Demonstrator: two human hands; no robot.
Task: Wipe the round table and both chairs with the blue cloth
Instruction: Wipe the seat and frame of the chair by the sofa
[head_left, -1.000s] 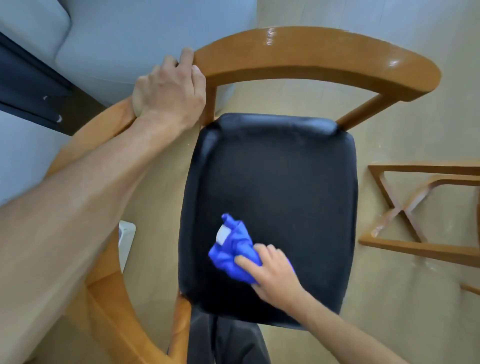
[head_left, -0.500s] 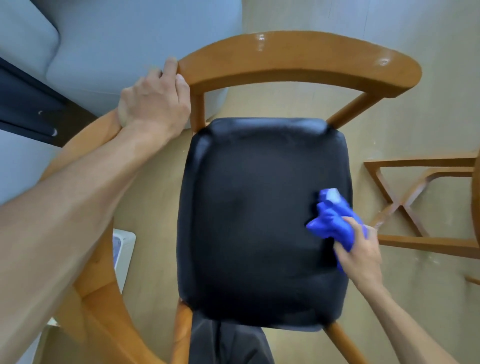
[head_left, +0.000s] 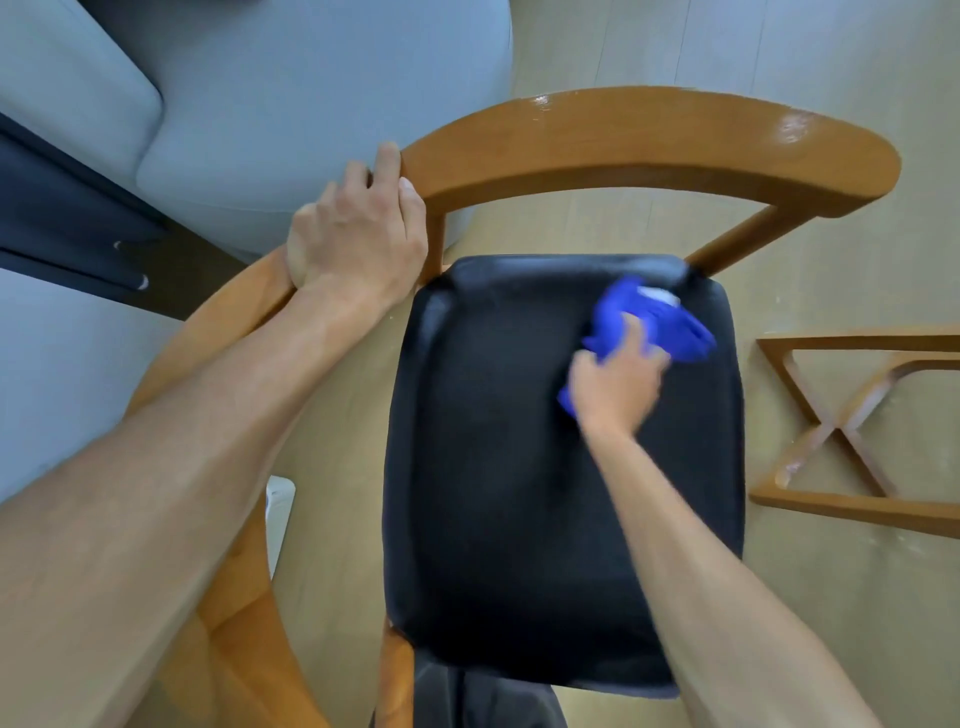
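**One chair, one cloth, two hands at work**

One wooden chair with a black padded seat fills the view, seen from above. One blue cloth lies bunched on the far right part of that seat, close to the rear corner, with a small pale patch showing at its top. Two hands are in view.

The right hand is on the cloth, pressing it against the seat; its fingers lie over the fabric, but motion blur hides whether they are curled around it or laid flat. The left hand grips the left end of the chair's curved backrest, its fingers wrapped over the top edge of the wood and close together.

To the right, on the pale floor, stands one crossed wooden frame. One grey-blue sofa sits at upper left, beyond the chair.
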